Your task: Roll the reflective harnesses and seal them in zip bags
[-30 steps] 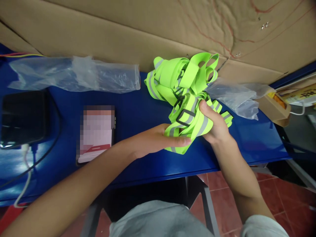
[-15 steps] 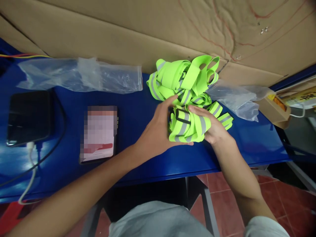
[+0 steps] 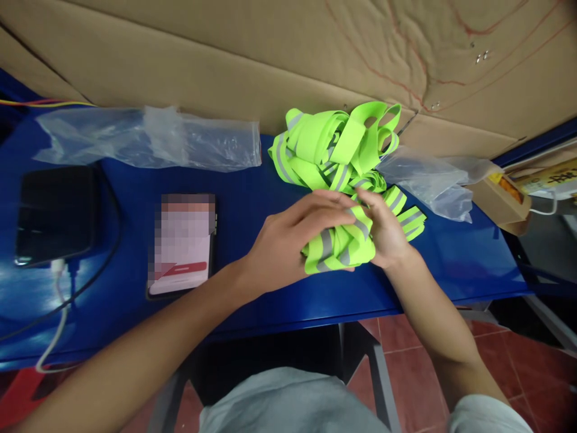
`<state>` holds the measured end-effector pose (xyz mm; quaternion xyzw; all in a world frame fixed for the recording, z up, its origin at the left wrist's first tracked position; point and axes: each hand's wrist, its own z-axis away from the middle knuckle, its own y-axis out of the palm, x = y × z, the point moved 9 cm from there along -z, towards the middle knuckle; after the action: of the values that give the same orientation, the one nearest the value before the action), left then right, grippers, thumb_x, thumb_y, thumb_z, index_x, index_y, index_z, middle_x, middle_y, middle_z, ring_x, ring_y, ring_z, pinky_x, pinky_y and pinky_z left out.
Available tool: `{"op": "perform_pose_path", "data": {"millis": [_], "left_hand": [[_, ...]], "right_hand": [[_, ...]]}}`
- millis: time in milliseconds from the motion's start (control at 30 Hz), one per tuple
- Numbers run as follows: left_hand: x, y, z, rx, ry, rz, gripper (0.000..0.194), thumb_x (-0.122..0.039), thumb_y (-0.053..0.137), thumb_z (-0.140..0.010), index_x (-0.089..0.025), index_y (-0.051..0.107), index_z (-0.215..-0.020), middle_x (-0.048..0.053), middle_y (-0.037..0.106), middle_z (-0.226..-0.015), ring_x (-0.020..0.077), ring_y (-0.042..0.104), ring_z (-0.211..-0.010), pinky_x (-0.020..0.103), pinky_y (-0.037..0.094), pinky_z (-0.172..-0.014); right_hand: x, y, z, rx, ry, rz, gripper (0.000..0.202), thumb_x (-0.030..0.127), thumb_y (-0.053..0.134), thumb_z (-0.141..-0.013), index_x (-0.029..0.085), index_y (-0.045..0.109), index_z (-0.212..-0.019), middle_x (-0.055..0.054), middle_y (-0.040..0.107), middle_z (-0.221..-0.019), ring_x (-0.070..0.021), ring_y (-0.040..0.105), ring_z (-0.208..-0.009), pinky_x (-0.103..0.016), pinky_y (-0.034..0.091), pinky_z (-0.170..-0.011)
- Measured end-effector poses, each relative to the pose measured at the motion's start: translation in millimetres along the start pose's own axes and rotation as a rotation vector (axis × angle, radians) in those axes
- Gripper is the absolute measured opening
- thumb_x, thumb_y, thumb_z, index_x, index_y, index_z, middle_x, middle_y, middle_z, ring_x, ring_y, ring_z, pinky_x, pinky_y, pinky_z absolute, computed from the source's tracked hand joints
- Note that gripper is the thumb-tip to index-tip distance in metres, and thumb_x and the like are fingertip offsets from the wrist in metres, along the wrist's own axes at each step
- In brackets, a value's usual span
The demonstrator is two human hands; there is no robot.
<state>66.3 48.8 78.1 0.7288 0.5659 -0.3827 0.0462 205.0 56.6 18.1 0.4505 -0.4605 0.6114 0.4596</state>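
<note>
A bundled neon-yellow reflective strap [image 3: 340, 249] with grey stripes is held between both my hands, above the front part of the blue table. My left hand [image 3: 293, 240] wraps over its left side, fingers laid across the top. My right hand [image 3: 387, 234] grips it from the right, with the thumb at the upper edge. The buckle on the bundle is hidden from view. Just behind lies a heap of the same reflective straps [image 3: 315, 144], loosely coiled against the cardboard. Folded strap ends [image 3: 412, 222] with a black edge stick out beside my right hand.
A phone [image 3: 183, 246] with a lit screen lies left on the blue table [image 3: 270, 307]. Farther left sits a black box [image 3: 56, 213] with cables. Clear plastic bags [image 3: 202, 141] lie along the cardboard wall [image 3: 202, 54]. A small cardboard box [image 3: 505, 201] stands at right.
My left hand's fingers have closed over the top of the bundle, and the black buckle that showed there is now covered. The bundle has turned and looks more compact.
</note>
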Motion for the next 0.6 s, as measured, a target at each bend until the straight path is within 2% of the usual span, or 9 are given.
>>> {"op": "perform_pose_path", "data": {"millis": [67,100,200,300,400,467,533,600], "left_hand": [[8,-10.0,0,-0.108,-0.114,0.024,0.056,-0.044,0.092,-0.075,-0.025,0.066,-0.12,0.006,0.073,-0.118,0.0234,0.072,-0.109,0.038,0.06,-0.093],[15,-14.2,1,-0.158,-0.189,0.055,0.056,-0.044,0.093,-0.073,-0.026,0.066,-0.119,0.004,0.074,-0.116,0.0225,0.072,-0.105,0.037,0.059,-0.09],[37,-18.8,7,-0.247,-0.383,0.15,0.052,-0.042,0.095,-0.069,-0.025,0.064,-0.108,0.0,0.074,-0.106,0.0196,0.071,-0.096,0.033,0.057,-0.082],[53,-10.8,11,-0.186,-0.513,0.174,0.051,-0.045,0.095,-0.067,-0.023,0.062,-0.1,-0.003,0.071,-0.094,0.0159,0.068,-0.084,0.028,0.051,-0.071],[59,-1.8,13,-0.057,-0.574,0.146,0.047,-0.041,0.09,-0.069,-0.023,0.059,-0.1,-0.006,0.068,-0.088,0.0128,0.061,-0.074,0.026,0.044,-0.064],[61,-0.2,13,0.007,-0.608,0.085,0.044,-0.038,0.087,-0.072,-0.023,0.055,-0.099,-0.007,0.064,-0.084,0.0121,0.057,-0.07,0.026,0.041,-0.063],[62,1.1,13,0.061,-0.629,0.029,0.044,-0.033,0.085,-0.073,-0.023,0.052,-0.1,-0.006,0.061,-0.084,0.0127,0.055,-0.071,0.027,0.04,-0.065],[61,0.4,13,0.069,-0.614,-0.015,0.046,-0.03,0.085,-0.073,-0.023,0.05,-0.103,-0.003,0.06,-0.094,0.0147,0.057,-0.081,0.028,0.044,-0.072]], "right_hand": [[11,6,5,0.098,-0.089,-0.074,0.086,0.088,0.03,-0.092,0.026,0.063,-0.141,-0.007,0.072,-0.125,-0.0302,0.07,-0.12,-0.041,0.063,-0.09],[16,7,8,0.118,-0.149,-0.072,0.09,0.092,0.035,-0.087,0.028,0.058,-0.146,-0.007,0.067,-0.136,-0.0312,0.066,-0.127,-0.042,0.061,-0.095],[26,5,15,0.032,-0.349,0.165,0.09,0.087,0.06,-0.081,0.029,0.052,-0.149,-0.007,0.058,-0.149,-0.0323,0.061,-0.133,-0.043,0.056,-0.105],[27,4,16,-0.102,-0.421,0.338,0.073,0.071,0.071,-0.085,0.026,0.056,-0.141,-0.008,0.064,-0.138,-0.0291,0.065,-0.122,-0.043,0.055,-0.103],[13,6,11,-0.161,-0.303,0.226,0.057,0.069,0.068,-0.088,0.026,0.06,-0.125,-0.004,0.071,-0.111,-0.0218,0.07,-0.093,-0.038,0.061,-0.084],[2,8,7,-0.17,-0.207,0.127,0.053,0.069,0.07,-0.086,0.026,0.06,-0.115,-0.001,0.069,-0.094,-0.0181,0.066,-0.077,-0.034,0.061,-0.071],[-5,10,4,-0.176,-0.162,0.081,0.051,0.067,0.073,-0.085,0.024,0.06,-0.109,0.0,0.067,-0.089,-0.0175,0.064,-0.074,-0.033,0.059,-0.068],[-6,9,3,-0.197,-0.17,0.06,0.048,0.063,0.074,-0.085,0.023,0.061,-0.107,-0.002,0.067,-0.09,-0.0182,0.064,-0.079,-0.033,0.059,-0.072]]}}
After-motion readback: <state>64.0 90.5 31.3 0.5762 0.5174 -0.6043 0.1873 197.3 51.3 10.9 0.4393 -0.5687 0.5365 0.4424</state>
